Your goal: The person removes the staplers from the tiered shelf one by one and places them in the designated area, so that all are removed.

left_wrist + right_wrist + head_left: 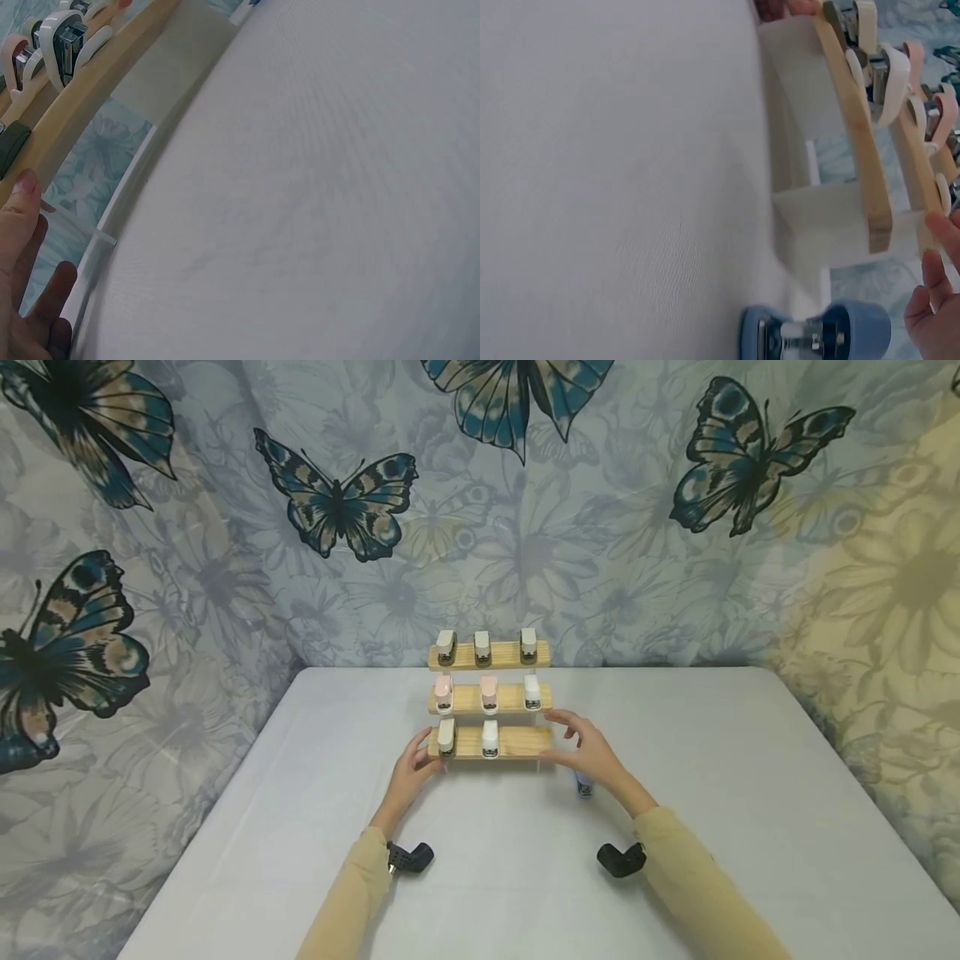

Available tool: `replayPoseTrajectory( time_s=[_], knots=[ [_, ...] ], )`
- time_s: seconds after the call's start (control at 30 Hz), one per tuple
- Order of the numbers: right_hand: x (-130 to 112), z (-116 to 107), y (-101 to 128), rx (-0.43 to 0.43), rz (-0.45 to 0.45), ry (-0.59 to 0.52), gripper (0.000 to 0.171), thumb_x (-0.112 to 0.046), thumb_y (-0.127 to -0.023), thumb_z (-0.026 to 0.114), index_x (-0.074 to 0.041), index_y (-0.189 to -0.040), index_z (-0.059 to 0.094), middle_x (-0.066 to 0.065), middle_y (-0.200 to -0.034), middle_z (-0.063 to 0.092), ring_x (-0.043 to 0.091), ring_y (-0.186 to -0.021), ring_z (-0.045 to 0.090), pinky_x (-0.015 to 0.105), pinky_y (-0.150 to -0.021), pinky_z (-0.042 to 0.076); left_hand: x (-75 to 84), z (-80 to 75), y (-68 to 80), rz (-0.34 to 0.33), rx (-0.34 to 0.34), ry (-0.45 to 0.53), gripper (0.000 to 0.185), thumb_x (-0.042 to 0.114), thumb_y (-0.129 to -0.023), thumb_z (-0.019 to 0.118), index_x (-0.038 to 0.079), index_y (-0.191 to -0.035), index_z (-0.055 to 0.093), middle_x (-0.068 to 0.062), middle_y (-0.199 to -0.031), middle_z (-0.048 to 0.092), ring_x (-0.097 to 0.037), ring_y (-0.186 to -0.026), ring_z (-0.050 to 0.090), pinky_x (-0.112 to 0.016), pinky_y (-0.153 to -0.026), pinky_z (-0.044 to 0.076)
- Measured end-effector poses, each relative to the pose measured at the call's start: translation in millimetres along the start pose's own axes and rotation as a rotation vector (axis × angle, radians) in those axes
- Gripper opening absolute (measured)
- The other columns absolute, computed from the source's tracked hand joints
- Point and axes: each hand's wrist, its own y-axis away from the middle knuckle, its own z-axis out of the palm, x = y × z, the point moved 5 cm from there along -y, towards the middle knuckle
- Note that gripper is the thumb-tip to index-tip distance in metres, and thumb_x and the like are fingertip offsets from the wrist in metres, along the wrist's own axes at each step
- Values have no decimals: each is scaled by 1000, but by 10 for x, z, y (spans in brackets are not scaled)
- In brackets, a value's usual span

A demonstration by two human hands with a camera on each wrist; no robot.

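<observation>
A three-tier wooden display stand (525,743) with white supports holds mini staplers on every plank. Three cream-topped staplers (482,647) line the top. Pink staplers (489,692) and a white stapler (532,692) occupy the middle plank. A cream-and-dark stapler (446,737) and another white stapler (490,737) sit on the bottom plank. My left hand (409,774) grips the bottom plank's left end, thumb on its front edge. My right hand (592,756) holds the stand's right end with fingers spread; its fingertips meet the middle plank. Close to that hand lies a blue stapler (817,337), partly hidden in the head view.
A white cloth covers the table (495,893). Behind the stand hangs a butterfly-print backdrop (600,585) along the table's far edge. Black wrist devices (411,858) are strapped to both forearms.
</observation>
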Motion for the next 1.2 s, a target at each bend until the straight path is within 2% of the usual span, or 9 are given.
replayPoseTrajectory(
  time_s=[0.17,0.37,0.43,0.6,0.83,1.07,1.2],
  knots=[
    [-34,99,-62,-1,1,1,66,-25,-71,77,-8,-127,48,8,-124,51,24,-87,43,41,-70,37,-2,16,8,-11,-8,38,64,1,-85,59,-4,-138,24,-24,-125,45,-34,-119,39,-47,-99,26],
    [-90,215,-101,-18,-26,-13,64,-22,-69,78,1,-122,50,15,-119,53,25,-83,45,46,-71,39,-17,19,25,-27,-1,47,65,2,-85,60,-4,-138,24,-23,-125,45,-33,-119,39,-47,-100,24],
    [-113,240,-110,-19,-30,-26,64,-20,-69,79,2,-121,51,15,-119,53,26,-86,47,45,-73,39,-19,22,24,-28,1,37,65,3,-85,61,-3,-138,24,-23,-125,46,-33,-119,39,-47,-100,23],
    [-156,291,-132,-20,-32,-52,61,-16,-68,79,3,-120,52,14,-120,53,28,-105,48,42,-84,39,-23,34,20,-31,2,23,66,6,-84,61,-1,-138,25,-22,-125,46,-32,-119,39,-46,-100,24],
    [-155,362,-189,-23,-92,-24,61,-20,-67,80,4,-117,54,14,-116,56,26,-99,50,38,-77,42,-27,33,14,-36,6,25,66,6,-84,62,-2,-138,25,-21,-125,46,-32,-119,40,-45,-99,26],
    [-165,402,-230,-17,-128,0,60,-21,-66,80,4,-114,55,14,-114,57,26,-99,51,37,-78,43,-20,31,10,-31,2,19,66,6,-85,61,-2,-138,24,-21,-127,45,-32,-120,38,-45,-99,26],
    [-195,428,-247,-26,-124,-3,62,-22,-65,80,5,-115,54,15,-116,55,27,-103,49,40,-83,42,-16,25,4,-29,10,15,66,6,-85,61,-1,-139,25,-20,-127,45,-31,-120,38,-44,-99,26]
  ],
)
